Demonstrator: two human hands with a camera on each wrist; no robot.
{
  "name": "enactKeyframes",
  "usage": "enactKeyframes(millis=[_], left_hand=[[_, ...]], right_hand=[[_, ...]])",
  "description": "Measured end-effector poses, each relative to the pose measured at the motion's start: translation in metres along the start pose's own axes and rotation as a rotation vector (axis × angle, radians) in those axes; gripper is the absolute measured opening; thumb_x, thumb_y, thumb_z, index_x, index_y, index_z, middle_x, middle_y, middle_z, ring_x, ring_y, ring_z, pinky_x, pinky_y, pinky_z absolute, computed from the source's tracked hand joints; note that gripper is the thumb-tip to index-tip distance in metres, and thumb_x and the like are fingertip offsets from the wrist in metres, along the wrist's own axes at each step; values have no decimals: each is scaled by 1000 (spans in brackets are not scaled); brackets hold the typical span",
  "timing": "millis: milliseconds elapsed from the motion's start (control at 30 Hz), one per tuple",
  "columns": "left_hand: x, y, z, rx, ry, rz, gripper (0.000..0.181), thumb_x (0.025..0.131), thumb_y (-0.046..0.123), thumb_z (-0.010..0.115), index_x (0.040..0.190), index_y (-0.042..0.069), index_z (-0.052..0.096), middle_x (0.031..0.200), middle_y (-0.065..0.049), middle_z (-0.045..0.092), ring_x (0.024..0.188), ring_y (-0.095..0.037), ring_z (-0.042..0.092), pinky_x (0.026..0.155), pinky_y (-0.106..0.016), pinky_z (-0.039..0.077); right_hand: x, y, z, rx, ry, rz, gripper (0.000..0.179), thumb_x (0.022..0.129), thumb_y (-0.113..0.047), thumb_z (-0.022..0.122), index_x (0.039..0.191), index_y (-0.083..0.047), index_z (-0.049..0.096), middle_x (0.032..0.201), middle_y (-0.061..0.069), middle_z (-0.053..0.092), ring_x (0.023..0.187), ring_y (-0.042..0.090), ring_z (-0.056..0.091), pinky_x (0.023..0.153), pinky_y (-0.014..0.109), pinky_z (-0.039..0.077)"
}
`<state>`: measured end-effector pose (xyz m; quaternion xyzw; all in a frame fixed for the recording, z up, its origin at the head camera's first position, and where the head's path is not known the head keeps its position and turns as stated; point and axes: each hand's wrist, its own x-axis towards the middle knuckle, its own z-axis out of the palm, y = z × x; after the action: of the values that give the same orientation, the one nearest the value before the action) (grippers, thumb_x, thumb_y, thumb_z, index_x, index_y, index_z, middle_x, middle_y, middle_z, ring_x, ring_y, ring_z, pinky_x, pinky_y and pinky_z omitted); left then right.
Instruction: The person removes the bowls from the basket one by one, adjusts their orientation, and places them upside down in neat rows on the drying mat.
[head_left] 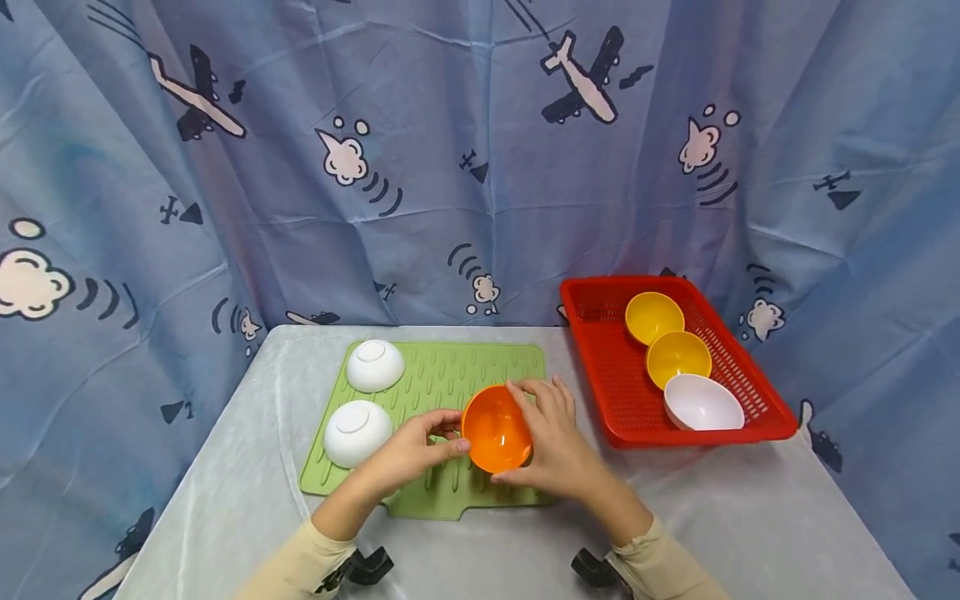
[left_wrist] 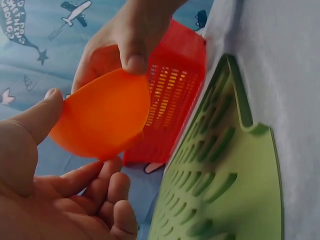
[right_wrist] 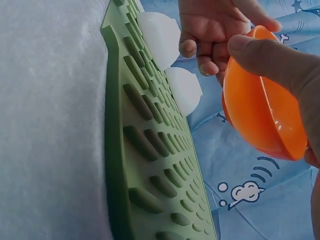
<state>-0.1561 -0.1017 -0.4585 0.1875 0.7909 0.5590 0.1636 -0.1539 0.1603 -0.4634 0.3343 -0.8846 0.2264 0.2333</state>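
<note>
An orange bowl [head_left: 495, 429] is held in the air over the green drying mat [head_left: 431, 492], its inside facing the head camera. My right hand [head_left: 558, 442] grips it from the right, thumb at the near rim and fingers round the far side. From the left, my left hand [head_left: 420, 454] pinches its edge, with the thumb [left_wrist: 42, 115] on the rim and fingertips under the wall in the left wrist view. Two white bowls, one farther back [head_left: 375, 367] and one nearer [head_left: 357, 433], sit upside down on the mat's left side.
A red basket [head_left: 607, 383] stands right of the mat. Inside lie two yellow bowls, one behind [head_left: 654, 317] and one in front [head_left: 678, 358], plus a white bowl [head_left: 702, 404] near the front rim. A blue patterned curtain [head_left: 480, 167] hangs behind the table [head_left: 232, 467].
</note>
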Motion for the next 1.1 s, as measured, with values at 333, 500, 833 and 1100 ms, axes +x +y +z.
enactKeyframes(millis=[333,500,833,1100], left_hand=[[-5,2,-1,-176,-1,25,65,94,33,76,145,-1,51,134,-17,60,113,-27,56,90,-32,52],[-1,3,-4,-213,16,19,60,93,29,78,140,-1,55,126,-15,61,109,-26,55,89,-33,51],[-4,7,-7,-133,152,28,58,84,22,85,134,6,61,118,-8,63,108,-28,55,86,-32,47],[-6,12,-7,317,259,244,71,69,25,97,131,22,62,129,8,56,123,-17,49,103,-50,44]], right_hand=[[-3,-6,7,2,113,-48,129,51,-61,96,150,3,44,141,20,46,134,35,39,118,65,15],[-1,-8,13,2,182,-57,130,50,-56,98,151,5,43,142,21,46,133,38,38,115,68,17],[-1,-15,9,208,106,68,122,70,-72,81,158,-1,34,151,22,38,142,40,31,114,69,16],[2,-12,-7,455,-77,369,97,79,-44,88,158,-14,39,158,15,40,145,42,34,108,73,32]])
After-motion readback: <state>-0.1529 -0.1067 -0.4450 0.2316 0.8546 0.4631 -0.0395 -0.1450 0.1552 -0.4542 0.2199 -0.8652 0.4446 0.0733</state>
